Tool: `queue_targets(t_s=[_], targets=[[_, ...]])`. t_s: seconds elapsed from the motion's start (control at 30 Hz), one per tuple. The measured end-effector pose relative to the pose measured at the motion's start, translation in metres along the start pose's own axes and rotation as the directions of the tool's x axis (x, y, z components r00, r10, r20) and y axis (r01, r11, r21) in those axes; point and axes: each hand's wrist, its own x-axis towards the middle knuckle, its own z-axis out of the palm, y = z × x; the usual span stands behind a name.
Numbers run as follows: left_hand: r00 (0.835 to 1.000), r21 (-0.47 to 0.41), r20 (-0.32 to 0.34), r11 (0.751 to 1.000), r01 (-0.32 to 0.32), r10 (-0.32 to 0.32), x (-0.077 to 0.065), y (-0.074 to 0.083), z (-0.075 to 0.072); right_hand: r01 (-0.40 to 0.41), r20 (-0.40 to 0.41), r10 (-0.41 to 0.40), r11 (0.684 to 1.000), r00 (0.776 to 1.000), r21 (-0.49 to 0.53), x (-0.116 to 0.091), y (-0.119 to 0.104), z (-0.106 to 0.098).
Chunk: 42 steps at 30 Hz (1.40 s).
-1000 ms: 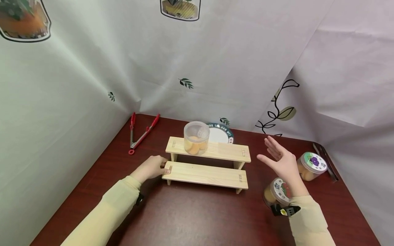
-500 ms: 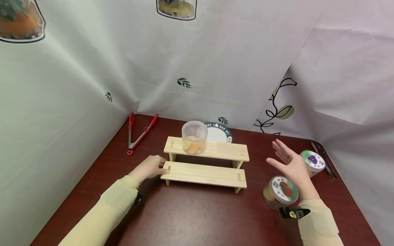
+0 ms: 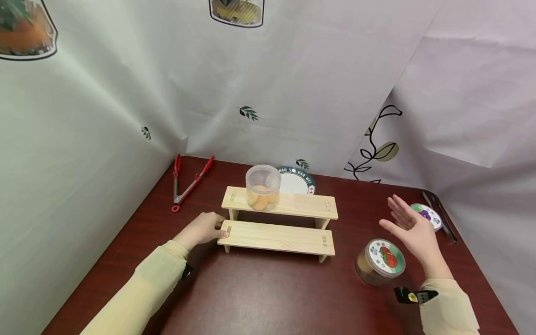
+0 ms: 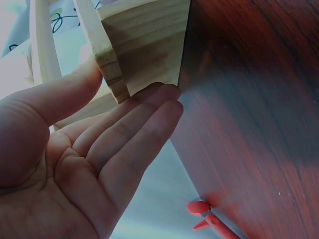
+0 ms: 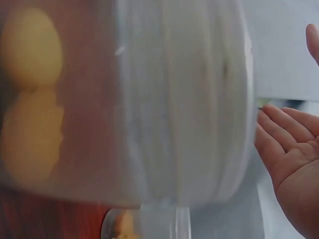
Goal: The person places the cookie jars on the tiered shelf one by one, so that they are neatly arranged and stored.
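Note:
A two-step wooden riser (image 3: pixel 276 235) stands mid-table in the head view. My left hand (image 3: pixel 204 228) holds the left end of its lower step, thumb on the board and fingers against the side leg (image 4: pixel 149 45). On the upper step sits a clear jar (image 3: pixel 263 188) with round yellow-orange pieces inside. My right hand (image 3: pixel 416 230) is raised on the right, fingers spread and nothing in it. Just left of it stands a lidded jar (image 3: pixel 378 261) with a tomato picture on its lid. This hand partly covers another lidded jar (image 3: pixel 431 216) with a purple picture.
Red-handled tongs (image 3: pixel 184 188) lie at the back left. Behind the riser a white plate (image 3: pixel 297 181) with a dark green rim shows in part. Long dark utensils (image 3: pixel 441 216) lie along the right edge. White printed cloth (image 3: pixel 293 83) walls the table at back and sides.
My right hand has moved right and a little toward me, uncovering the tomato-lid jar and overlapping the purple-lid one. My left hand has stayed at the riser's lower step.

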Motion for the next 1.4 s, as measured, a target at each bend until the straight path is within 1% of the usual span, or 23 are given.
queue_targets(t_s=[0.13, 0.23, 0.27, 0.43, 0.5, 0.53, 0.6, 0.7, 0.77, 0.83, 0.97, 1.03, 1.07, 1.17, 1.27, 1.4], targets=[[1.0, 0.0, -0.003, 1.0, -0.008, 0.008, 0.0, 0.001, 0.0, 0.008, -0.015, -0.008, 1.0, 1.0, 0.03, -0.002, 0.009, -0.005], [1.0, -0.009, 0.002, 1.0, -0.009, 0.009, 0.001, 0.001, 0.001, 0.0, -0.04, 0.001, 0.999, 0.999, 0.041, -0.006, 0.016, -0.009], [1.0, -0.005, 0.003, 1.0, -0.015, 0.015, 0.001, 0.001, 0.001, -0.002, -0.049, 0.004, 0.999, 0.999, 0.036, -0.007, 0.018, -0.011], [1.0, -0.007, 0.003, 1.0, 0.002, -0.002, 0.0, 0.0, 0.001, -0.029, -0.086, 0.029, 1.0, 0.996, -0.002, -0.011, 0.028, -0.014], [1.0, -0.011, 0.003, 1.0, 0.011, -0.011, -0.001, 0.0, 0.001, -0.043, -0.102, 0.044, 0.999, 0.994, 0.006, -0.011, 0.032, -0.015], [1.0, -0.01, 0.005, 1.0, 0.011, -0.011, -0.001, 0.0, 0.001, -0.047, -0.109, 0.049, 0.999, 0.993, 0.02, -0.011, 0.034, -0.015], [1.0, -0.009, 0.007, 1.0, 0.01, -0.01, -0.001, 0.0, 0.002, -0.053, -0.126, 0.063, 0.995, 0.99, 0.083, -0.011, 0.039, -0.016], [1.0, -0.01, 0.009, 1.0, 0.015, -0.015, -0.002, 0.0, 0.002, -0.065, -0.157, 0.095, 0.98, 0.983, 0.191, -0.011, 0.046, -0.018], [1.0, -0.011, 0.009, 1.0, 0.018, -0.017, -0.002, 0.001, 0.002, -0.069, -0.173, 0.11, 0.971, 0.979, 0.23, -0.012, 0.05, -0.021], [1.0, -0.014, 0.007, 1.0, 0.019, -0.019, -0.002, 0.001, 0.002, -0.075, -0.191, 0.117, 0.973, 0.975, 0.216, -0.013, 0.053, -0.023], [1.0, -0.013, 0.003, 1.0, 0.008, -0.007, -0.002, 0.001, 0.002, -0.09, -0.215, 0.121, 0.985, 0.969, 0.148, -0.017, 0.06, -0.027], [1.0, -0.005, 0.0, 1.0, -0.008, 0.008, -0.001, 0.0, 0.002, -0.117, -0.24, 0.146, 0.984, 0.96, 0.133, -0.018, 0.064, -0.027], [1.0, -0.003, -0.003, 1.0, -0.012, 0.012, -0.001, 0.0, 0.002, -0.132, -0.256, 0.166, 0.981, 0.952, 0.143, -0.019, 0.065, -0.027], [1.0, 0.008, -0.01, 1.0, -0.03, 0.03, -0.001, -0.002, 0.003, -0.183, -0.324, 0.223, 0.972, 0.919, 0.151, -0.02, 0.07, -0.026], [1.0, 0.005, -0.01, 1.0, -0.029, 0.029, -0.001, -0.003, 0.003, -0.214, -0.38, 0.266, 0.961, 0.886, 0.174, -0.021, 0.075, -0.027], [0.999, 0.005, -0.007, 0.999, -0.032, 0.032, -0.001, -0.003, 0.003, -0.247, -0.417, 0.299, 0.953, 0.858, 0.176, -0.022, 0.08, -0.033]])
